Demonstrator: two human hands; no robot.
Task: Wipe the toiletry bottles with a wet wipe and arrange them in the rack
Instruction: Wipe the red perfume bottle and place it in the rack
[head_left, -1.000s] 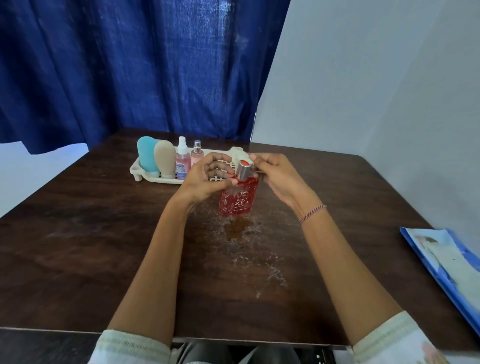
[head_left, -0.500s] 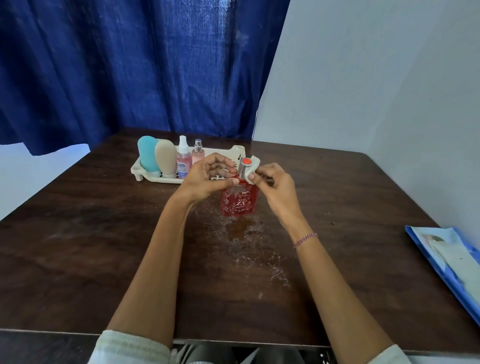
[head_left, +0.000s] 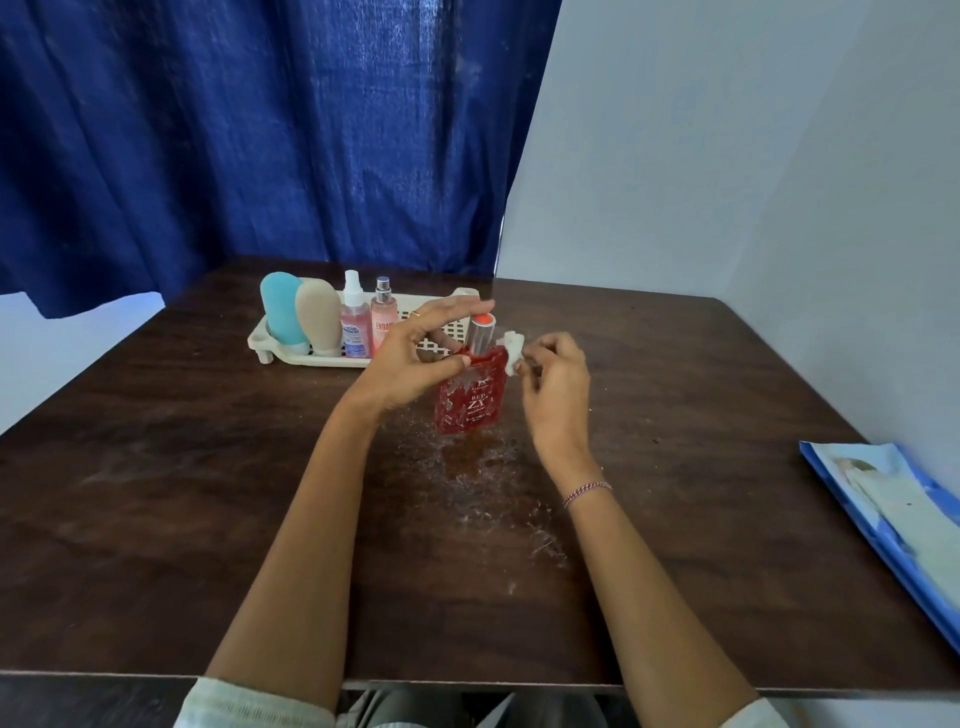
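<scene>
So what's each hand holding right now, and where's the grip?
The left hand pinches the red bottle at its upper left shoulder, below the cap. The right hand pinches the wet wipe by one end, at the bottle's right shoulder.

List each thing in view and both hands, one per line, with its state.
red bottle: upright on the table, capped, outside the rack.
left hand: pinches the red bottle's shoulder.
right hand: pinches the wet wipe.
wet wipe: bunched, beside the bottle's shoulder.
rack: right part unfilled.
teal bottle: upright in rack.
beige bottle: upright in rack.
white-capped spray bottle: upright in rack.
silver-capped spray bottle: upright in rack.
</scene>
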